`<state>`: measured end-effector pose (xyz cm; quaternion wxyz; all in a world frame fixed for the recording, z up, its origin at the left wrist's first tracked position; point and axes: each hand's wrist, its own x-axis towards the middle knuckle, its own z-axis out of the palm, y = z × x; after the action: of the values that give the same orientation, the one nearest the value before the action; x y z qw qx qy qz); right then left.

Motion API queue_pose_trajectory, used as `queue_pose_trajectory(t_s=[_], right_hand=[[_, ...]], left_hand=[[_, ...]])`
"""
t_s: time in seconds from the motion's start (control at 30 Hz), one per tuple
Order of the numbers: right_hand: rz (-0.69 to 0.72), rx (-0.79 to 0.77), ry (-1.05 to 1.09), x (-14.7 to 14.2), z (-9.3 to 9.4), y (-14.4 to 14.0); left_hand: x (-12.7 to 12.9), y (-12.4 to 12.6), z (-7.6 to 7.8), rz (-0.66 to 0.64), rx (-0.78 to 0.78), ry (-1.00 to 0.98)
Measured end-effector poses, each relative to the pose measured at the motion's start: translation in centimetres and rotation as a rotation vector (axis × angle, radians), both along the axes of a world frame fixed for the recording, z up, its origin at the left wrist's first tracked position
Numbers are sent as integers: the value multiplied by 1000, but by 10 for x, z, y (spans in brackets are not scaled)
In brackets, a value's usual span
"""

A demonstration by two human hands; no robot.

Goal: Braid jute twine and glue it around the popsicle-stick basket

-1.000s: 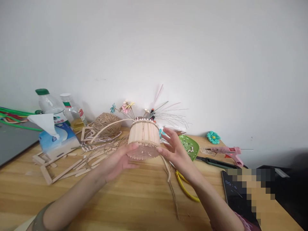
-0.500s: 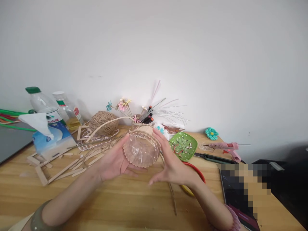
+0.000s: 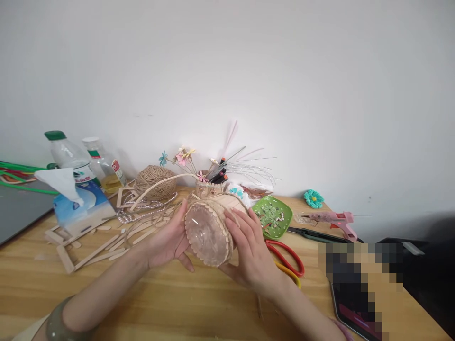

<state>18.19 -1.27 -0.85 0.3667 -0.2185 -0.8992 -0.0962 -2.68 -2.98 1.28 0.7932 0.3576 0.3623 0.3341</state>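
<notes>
A round container [image 3: 209,237], sided with pale wooden sticks and edged with a scalloped rim, is tilted on its side in front of me. Its clear, shiny round end faces me, and twine runs around it near that end. My right hand [image 3: 250,251] is wrapped over its right side, fingers on top and thumb underneath. At its left rim, my left hand [image 3: 168,239] cups it with the thumb up and some fingers stretched below. A twine end [image 3: 259,308] hangs down by my right wrist.
Wooden sticks [image 3: 97,251], a twine ball [image 3: 155,182], a tissue pack [image 3: 85,208] and bottles stand left. Behind is a small flower pot [image 3: 209,189]. Rightward lie a green dish [image 3: 284,213], red-and-yellow-handled scissors [image 3: 296,260], a pink glue gun [image 3: 343,222] and a phone [image 3: 350,308].
The container has turned so its clear end faces lower left and more of its stick side shows. My right hand has closed over its side from a looser, spread pose.
</notes>
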Motion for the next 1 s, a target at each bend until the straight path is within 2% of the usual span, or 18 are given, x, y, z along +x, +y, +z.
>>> queue_pose_trajectory(t_s=[0.1, 0.17, 0.23, 0.33, 0.43, 0.53, 0.63, 0.77, 0.83, 0.9, 1.0], right_hand=[[15, 111, -5, 4, -4, 2], [25, 102, -28, 7, -6, 2], [24, -7, -61, 9, -7, 0], [17, -286, -31, 8, -7, -4], [97, -571, 82, 8, -7, -5], [183, -741, 125, 12, -5, -1], [190, -764, 45, 18, -3, 7], [128, -588, -42, 23, -1, 14], [98, -569, -35, 23, -1, 15], [83, -661, 52, 23, 1, 14], [120, -934, 320, 23, 5, 11]], left_hand=[[-2, 4, -5, -10, -15, -96], [-4, 8, -10, -6, -12, -167], [-6, 11, -15, 18, 2, -225], [-7, 13, -19, 102, 86, -229], [-8, 13, -20, 234, 215, -76], [-9, 13, -21, 306, 376, 132], [-14, 15, -26, 320, 576, 320], [-19, 16, -34, 389, 817, 584], [-19, 16, -37, 431, 887, 682], [-18, 16, -38, 459, 973, 709], [-13, 14, -36, 482, 1149, 702]])
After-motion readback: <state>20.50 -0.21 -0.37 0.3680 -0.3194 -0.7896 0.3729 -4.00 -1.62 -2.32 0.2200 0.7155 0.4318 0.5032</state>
